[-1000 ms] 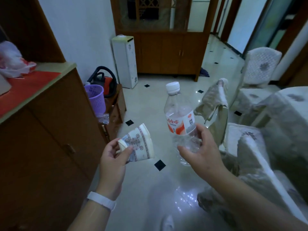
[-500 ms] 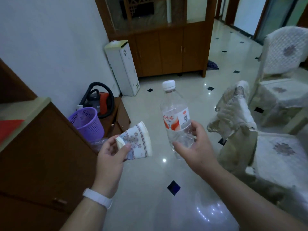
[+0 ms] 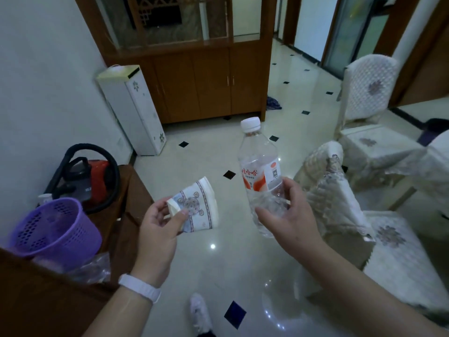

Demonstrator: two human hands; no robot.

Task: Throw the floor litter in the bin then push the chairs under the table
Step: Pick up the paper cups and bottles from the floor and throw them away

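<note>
My left hand (image 3: 159, 229) grips a crumpled patterned paper cup (image 3: 198, 206) by its base, held sideways at chest height. My right hand (image 3: 289, 220) holds an empty clear plastic bottle (image 3: 261, 171) with a white cap and red label, upright. A purple perforated bin (image 3: 52, 229) stands at the lower left, tilted, to the left of the cup and below it. Two chairs in cream patterned covers stand to the right: a near one (image 3: 345, 205) and a far one (image 3: 369, 100). A cloth-covered table (image 3: 437, 164) shows at the right edge.
A dark wooden cabinet (image 3: 36, 300) fills the lower left. A red and black vacuum cleaner (image 3: 90, 176) sits on a low wooden stand behind the bin. A white tall box (image 3: 136, 110) leans on the wall. A wooden partition cabinet (image 3: 201, 88) stands ahead. My white shoe (image 3: 199, 312) shows below.
The view has moved forward and turned left, so the purple bin has come nearer and lower left. Both hands still hold the cup and the bottle in the same grip.
</note>
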